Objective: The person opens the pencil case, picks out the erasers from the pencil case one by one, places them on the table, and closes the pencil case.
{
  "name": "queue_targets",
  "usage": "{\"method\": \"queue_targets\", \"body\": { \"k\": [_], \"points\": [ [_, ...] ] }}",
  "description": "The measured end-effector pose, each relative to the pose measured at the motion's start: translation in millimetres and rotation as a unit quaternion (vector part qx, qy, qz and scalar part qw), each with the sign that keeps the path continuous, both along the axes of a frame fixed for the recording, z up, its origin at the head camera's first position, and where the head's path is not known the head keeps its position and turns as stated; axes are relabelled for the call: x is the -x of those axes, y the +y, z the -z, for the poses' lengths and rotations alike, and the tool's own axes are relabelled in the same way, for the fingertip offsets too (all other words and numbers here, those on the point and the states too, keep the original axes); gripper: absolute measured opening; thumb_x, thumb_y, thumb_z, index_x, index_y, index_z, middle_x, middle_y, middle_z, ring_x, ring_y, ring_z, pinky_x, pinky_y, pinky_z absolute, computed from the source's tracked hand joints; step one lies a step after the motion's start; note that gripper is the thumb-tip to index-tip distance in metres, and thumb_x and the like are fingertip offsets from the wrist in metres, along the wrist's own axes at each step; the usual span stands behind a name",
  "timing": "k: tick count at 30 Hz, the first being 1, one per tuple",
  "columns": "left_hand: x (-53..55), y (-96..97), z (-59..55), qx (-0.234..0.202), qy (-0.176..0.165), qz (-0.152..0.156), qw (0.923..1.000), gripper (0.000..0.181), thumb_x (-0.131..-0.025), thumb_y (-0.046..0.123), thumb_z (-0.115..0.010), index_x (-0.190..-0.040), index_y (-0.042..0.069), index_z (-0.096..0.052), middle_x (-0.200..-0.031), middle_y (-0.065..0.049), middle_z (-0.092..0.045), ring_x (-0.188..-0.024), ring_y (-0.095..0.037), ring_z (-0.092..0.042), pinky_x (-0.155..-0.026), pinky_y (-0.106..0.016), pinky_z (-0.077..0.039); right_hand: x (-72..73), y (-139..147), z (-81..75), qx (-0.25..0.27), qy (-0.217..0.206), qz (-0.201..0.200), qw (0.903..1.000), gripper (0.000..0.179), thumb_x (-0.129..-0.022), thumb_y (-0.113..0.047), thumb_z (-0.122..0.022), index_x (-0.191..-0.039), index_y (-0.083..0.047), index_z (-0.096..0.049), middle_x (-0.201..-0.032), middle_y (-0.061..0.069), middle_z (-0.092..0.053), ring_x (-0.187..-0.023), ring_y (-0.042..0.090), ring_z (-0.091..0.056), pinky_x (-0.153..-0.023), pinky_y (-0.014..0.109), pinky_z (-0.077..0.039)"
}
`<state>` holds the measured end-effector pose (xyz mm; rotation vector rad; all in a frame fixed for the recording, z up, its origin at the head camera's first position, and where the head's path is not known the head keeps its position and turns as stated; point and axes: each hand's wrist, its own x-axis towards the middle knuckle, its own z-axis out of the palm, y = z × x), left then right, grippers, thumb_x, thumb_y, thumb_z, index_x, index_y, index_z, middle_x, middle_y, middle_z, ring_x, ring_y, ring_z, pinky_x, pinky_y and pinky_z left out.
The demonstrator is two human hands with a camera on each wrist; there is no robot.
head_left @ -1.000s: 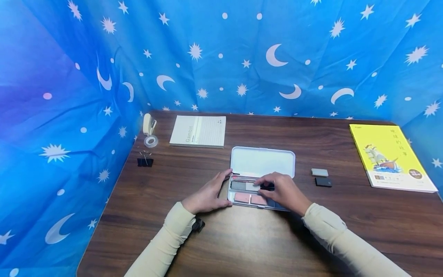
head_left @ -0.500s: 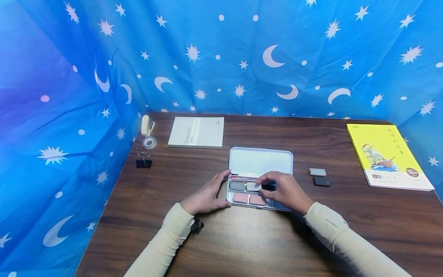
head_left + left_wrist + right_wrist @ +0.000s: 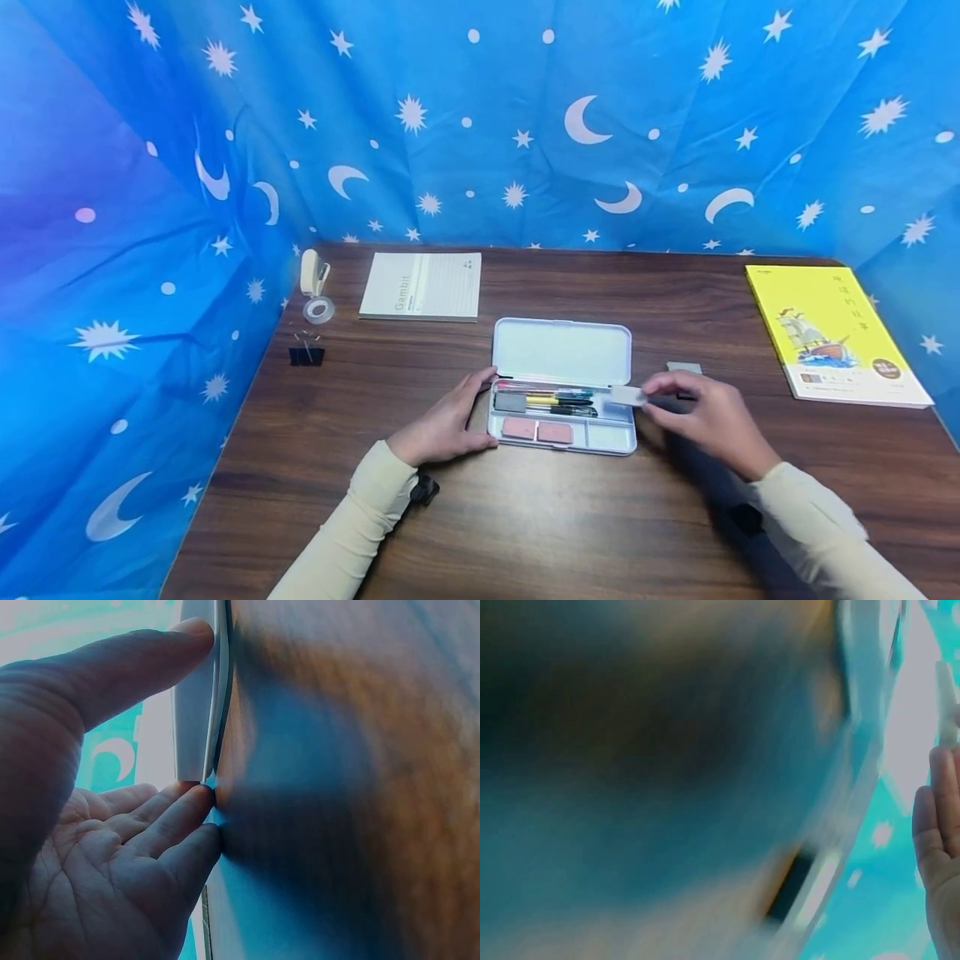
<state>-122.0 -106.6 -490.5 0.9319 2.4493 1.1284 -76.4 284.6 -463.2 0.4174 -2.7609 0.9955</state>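
One readable word, "Gambit", on notebook point(image 3: 420, 287), upper centre-left; Chinese characters on yellow book point(image 3: 836, 333), right. Right hand point(image 3: 708, 412) pinches white block point(image 3: 626, 396) at right end of open case point(image 3: 562, 352), frame centre; left hand point(image 3: 441, 423), thumb and fingers apart, touches left end.

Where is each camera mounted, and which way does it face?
Head: on the person's head, looking forward and down at the pencil case; left hand, right hand and sleeves show.
Left wrist: on that wrist, looking past the left thumb and fingers at the pencil case's side.
Right wrist: on that wrist, looking across the blurred table; right fingers show at the right edge.
Head and right wrist share the held white block.
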Motion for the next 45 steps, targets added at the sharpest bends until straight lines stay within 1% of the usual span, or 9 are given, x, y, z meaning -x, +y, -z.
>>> {"method": "queue_targets", "body": {
  "k": [5,12,17,27,31,34,38,42,45],
  "points": [
    [0.9,-0.9,-0.7,0.000,0.006,0.003,1.0000,0.101,-0.085,0.010,-0.087,-0.161,-0.006,-0.022,-0.156,-0.028,-0.041,-0.144,-0.040,-0.044,-0.121,-0.052,-0.035,-18.3,44,3.2,0.001,-0.031,0.063,0.9976,0.029,-0.079,0.001,-0.090,-0.097,-0.018,-0.077,-0.103,0.007,-0.077,-0.093,-0.013,-0.058,-0.082,-0.001,-0.042],
    [1.2,-0.9,-0.2,-0.001,0.009,0.003,1.0000,0.101,-0.085,0.010,-0.087,-0.161,-0.006,-0.022,-0.157,-0.027,-0.042,-0.145,-0.039,-0.043,-0.121,-0.052,-0.034,-23.5,79,19.0,-0.024,-0.031,0.074,0.9965,0.028,-0.078,-0.002,-0.092,-0.091,-0.020,-0.075,-0.101,0.008,-0.077,-0.087,-0.010,-0.059,-0.076,0.000,-0.042],
    [0.8,-0.1,1.2,0.002,0.007,0.004,1.0000,0.102,-0.085,0.012,-0.087,-0.162,-0.004,-0.023,-0.156,-0.027,-0.042,-0.145,-0.039,-0.044,-0.121,-0.051,-0.035,-22.4,88,27.5,-0.038,-0.018,0.072,0.9965,0.028,-0.077,-0.002,-0.092,-0.091,-0.020,-0.076,-0.098,0.006,-0.078,-0.087,-0.013,-0.058,-0.078,0.001,-0.038],
    [1.0,0.0,1.1,0.002,0.006,0.001,1.0000,0.102,-0.085,0.011,-0.088,-0.162,-0.005,-0.023,-0.157,-0.027,-0.042,-0.146,-0.039,-0.043,-0.122,-0.051,-0.034,-22.2,90,27.1,-0.048,-0.038,0.083,0.9946,0.028,-0.081,-0.008,-0.091,-0.105,-0.015,-0.080,-0.101,0.009,-0.079,-0.082,0.000,-0.060,-0.072,0.006,-0.036],
    [0.8,0.2,0.4,0.002,0.006,0.001,1.0000,0.102,-0.084,0.011,-0.088,-0.162,-0.005,-0.023,-0.156,-0.027,-0.043,-0.145,-0.039,-0.044,-0.121,-0.051,-0.035,-23.7,90,26.6,-0.033,-0.053,0.086,0.9944,0.033,-0.085,-0.011,-0.089,-0.117,-0.012,-0.079,-0.109,0.014,-0.078,-0.091,-0.013,-0.055,-0.074,0.004,-0.037],
    [0.4,-0.1,0.0,0.001,0.006,0.001,1.0000,0.102,-0.085,0.011,-0.088,-0.162,-0.004,-0.023,-0.156,-0.027,-0.043,-0.144,-0.039,-0.045,-0.121,-0.052,-0.036,-24.1,86,22.3,-0.006,-0.066,0.082,0.9945,0.039,-0.088,-0.011,-0.087,-0.126,-0.009,-0.076,-0.116,0.016,-0.077,-0.102,-0.024,-0.050,-0.081,-0.001,-0.038],
    [0.3,-0.7,0.5,0.003,0.004,0.001,1.0000,0.102,-0.085,0.012,-0.087,-0.162,-0.004,-0.023,-0.156,-0.027,-0.042,-0.144,-0.040,-0.045,-0.120,-0.052,-0.036,-23.8,64,9.7,0.033,-0.069,0.064,0.9950,0.043,-0.092,-0.007,-0.083,-0.133,-0.008,-0.072,-0.123,0.017,-0.075,-0.108,-0.023,-0.052,-0.086,0.000,-0.042],
    [1.0,-0.8,2.1,0.005,0.003,-0.001,1.0000,0.102,-0.085,0.011,-0.087,-0.162,-0.004,-0.022,-0.157,-0.028,-0.042,-0.144,-0.039,-0.044,-0.121,-0.052,-0.036,-17.2,22,0.3,0.030,-0.030,0.029,0.9987,0.043,-0.090,-0.004,-0.083,-0.131,-0.011,-0.073,-0.123,0.011,-0.076,-0.111,-0.009,-0.061,-0.089,0.005,-0.044],
    [1.6,-0.5,3.5,0.007,0.003,-0.002,1.0000,0.103,-0.085,0.012,-0.088,-0.163,-0.003,-0.022,-0.156,-0.027,-0.042,-0.144,-0.039,-0.044,-0.121,-0.052,-0.035,-8.5,-15,-1.9,0.016,-0.004,-0.009,0.9998,0.042,-0.088,-0.002,-0.084,-0.128,-0.010,-0.075,-0.121,0.007,-0.077,-0.110,0.009,-0.069,-0.090,0.022,-0.055]
  ]
}}
